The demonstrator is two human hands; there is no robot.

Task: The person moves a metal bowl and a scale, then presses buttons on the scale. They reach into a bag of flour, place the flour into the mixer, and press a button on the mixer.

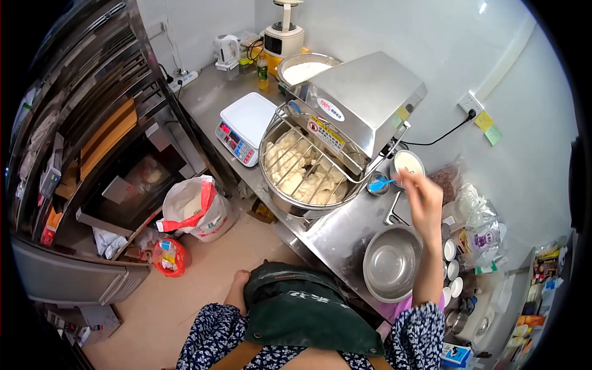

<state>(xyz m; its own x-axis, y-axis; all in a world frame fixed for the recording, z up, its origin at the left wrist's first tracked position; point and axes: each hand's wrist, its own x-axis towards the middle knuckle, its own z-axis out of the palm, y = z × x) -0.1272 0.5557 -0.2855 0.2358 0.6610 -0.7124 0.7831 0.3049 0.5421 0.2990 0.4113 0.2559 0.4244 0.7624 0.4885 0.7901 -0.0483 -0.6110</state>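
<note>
My right hand (420,198) is raised over the steel counter, its fingers pinched at the end of a small blue spoon (380,184). The spoon's head lies over a small metal cup (377,179). Just behind the fingers stands a round container of white contents (408,161). To the left, pale dough (290,161) fills the bowl of a mixer (364,92) under a wire guard. A wide metal bowl (393,262) sits below my right forearm. My left hand (241,279) hangs low beside the green apron, its fingers curled and partly hidden.
A white digital scale (248,117) stands left of the mixer. Behind are a kettle (227,49), a bottle (263,72) and a bowl of white powder (305,71). A lined bucket (200,209) stands on the floor. Bags and small white cups (449,250) line the right side.
</note>
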